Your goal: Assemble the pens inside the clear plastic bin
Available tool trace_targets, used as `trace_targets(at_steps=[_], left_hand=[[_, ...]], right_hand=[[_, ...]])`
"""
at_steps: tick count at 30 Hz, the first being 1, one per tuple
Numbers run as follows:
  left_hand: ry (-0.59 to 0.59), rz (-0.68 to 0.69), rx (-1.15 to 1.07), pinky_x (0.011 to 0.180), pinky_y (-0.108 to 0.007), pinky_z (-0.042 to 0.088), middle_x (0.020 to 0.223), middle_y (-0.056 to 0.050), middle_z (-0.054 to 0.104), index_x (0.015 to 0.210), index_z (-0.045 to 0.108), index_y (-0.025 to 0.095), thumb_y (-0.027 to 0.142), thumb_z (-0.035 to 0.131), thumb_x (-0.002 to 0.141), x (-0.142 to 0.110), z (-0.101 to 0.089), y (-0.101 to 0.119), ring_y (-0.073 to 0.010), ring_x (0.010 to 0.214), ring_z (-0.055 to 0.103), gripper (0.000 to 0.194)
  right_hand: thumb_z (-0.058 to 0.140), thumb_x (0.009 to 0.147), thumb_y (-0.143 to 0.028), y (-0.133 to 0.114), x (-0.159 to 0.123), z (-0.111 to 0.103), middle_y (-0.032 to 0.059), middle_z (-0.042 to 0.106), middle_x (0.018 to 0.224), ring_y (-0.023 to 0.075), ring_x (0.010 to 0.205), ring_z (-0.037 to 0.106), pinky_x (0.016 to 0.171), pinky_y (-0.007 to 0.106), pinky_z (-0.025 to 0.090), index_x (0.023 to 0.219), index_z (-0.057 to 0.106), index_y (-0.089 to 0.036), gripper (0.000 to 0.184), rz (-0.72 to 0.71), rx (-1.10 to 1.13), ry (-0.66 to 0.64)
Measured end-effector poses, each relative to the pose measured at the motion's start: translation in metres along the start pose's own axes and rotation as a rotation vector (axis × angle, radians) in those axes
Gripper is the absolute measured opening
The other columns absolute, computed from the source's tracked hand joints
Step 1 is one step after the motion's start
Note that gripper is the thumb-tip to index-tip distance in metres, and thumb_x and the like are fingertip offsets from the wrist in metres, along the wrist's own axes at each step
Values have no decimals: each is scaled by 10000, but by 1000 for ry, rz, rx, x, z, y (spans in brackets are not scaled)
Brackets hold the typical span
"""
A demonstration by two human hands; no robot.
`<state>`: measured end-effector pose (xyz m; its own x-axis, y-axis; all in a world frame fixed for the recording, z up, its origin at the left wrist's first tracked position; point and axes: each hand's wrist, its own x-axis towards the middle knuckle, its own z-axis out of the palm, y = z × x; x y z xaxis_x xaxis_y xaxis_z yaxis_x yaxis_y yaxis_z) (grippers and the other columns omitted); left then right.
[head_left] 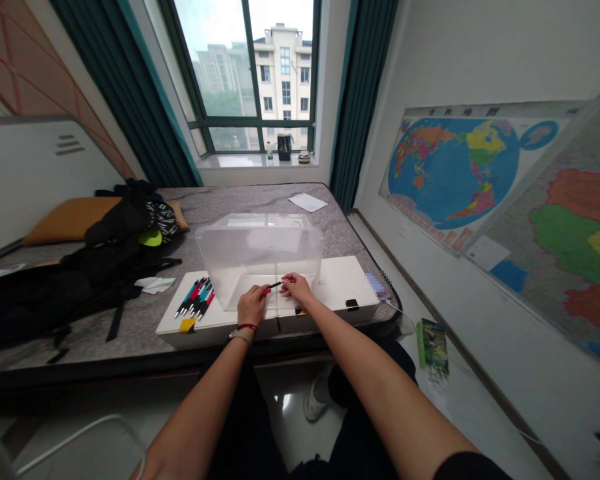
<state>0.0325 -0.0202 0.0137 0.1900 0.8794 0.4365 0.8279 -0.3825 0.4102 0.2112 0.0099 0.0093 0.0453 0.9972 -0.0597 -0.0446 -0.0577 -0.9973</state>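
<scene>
A red and black pen [274,286] lies between my two hands, over the front of the white box surface. Its red end is gripped by my left hand [251,307], which is closed and wears a red band and a watch at the wrist. At the dark end, the fingers of my right hand [296,287] are pinched together on the pen. Right behind both hands stands a clear plastic bin [260,250], its open side facing me. Several pens [196,298] in red, teal and black lie in a loose row left of the bin.
White flat boxes [347,277] rest on the mattress [215,200] edge under the bin. A black backpack [90,273] and a tissue [155,285] lie left. A sheet of paper [308,202] is behind. A green box [433,345] with a cable stands on the floor, right.
</scene>
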Motion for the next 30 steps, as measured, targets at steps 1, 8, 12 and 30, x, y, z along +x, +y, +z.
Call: trace_targets(at_steps=[1,8,12,30], left_hand=[[-3,-2,1,683,-254,378,982,-27,664,1148,654,279,282,452,935,0,1,0,-142,783,588,294],[10,13,-2,684,-251,375,976,-26,650,1162,643,290,283,433,941,0,2,-3,-142,784,580,305],[1,-13,9,695,-256,376,996,-38,648,1179,631,277,266,426,940,0,1,0,-148,803,581,315],[19,-12,-13,731,-260,400,1035,-37,652,1176,616,266,248,421,940,0,-3,3,-157,847,596,307]], right_hand=[[625,837,-272,0,0,0,-6,628,658,124,551,669,452,171,500,856,582,-163,119,1,-3,2],[609,849,-227,0,0,1,13,641,646,133,565,670,473,191,524,780,585,-155,103,10,-28,-2],[635,831,-194,0,0,0,34,670,718,147,668,693,518,197,545,826,608,-151,50,16,24,-23],[537,901,-338,7,2,2,15,650,670,98,541,618,479,179,500,762,560,-171,219,-28,-190,-3]])
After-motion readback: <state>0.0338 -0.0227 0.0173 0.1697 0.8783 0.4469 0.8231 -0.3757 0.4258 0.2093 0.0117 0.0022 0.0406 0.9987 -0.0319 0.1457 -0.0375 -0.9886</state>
